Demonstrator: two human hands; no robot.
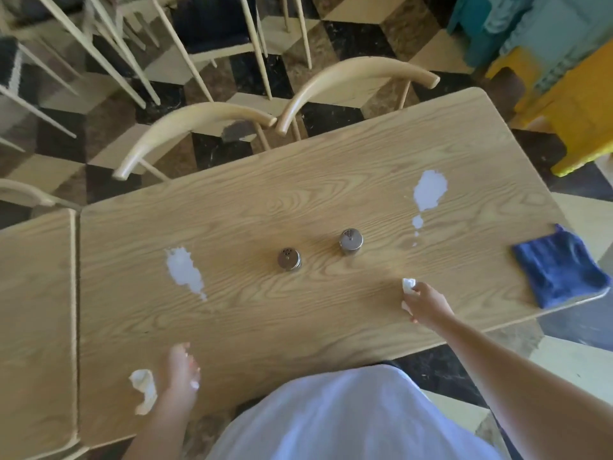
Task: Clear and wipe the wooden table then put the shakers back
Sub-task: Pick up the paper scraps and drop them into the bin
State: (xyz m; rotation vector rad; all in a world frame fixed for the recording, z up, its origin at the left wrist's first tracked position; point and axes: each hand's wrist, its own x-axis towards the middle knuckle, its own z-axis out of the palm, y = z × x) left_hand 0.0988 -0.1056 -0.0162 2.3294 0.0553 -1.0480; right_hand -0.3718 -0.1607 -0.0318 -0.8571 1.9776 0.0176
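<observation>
Light oak-grain wooden surface [298,313], rounded corners, butted against a second matching wooden surface [33,310] at left. Two small glass shakers with perforated metal lids stand upright mid-surface, left shaker [289,259] and right shaker [351,241], apart. White spill patch [185,273] left of them, another white spill patch [429,190] at far right; folded dark blue cloth [560,272] on right edge; crumpled white tissue [144,390] near front-left edge.

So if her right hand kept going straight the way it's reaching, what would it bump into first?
Probably the right-hand shaker. The right hand, holding a crumpled white tissue, points up and slightly left across the wooden table. Only bare wood lies between. Depth is unclear, so it might pass just beside it.
</observation>
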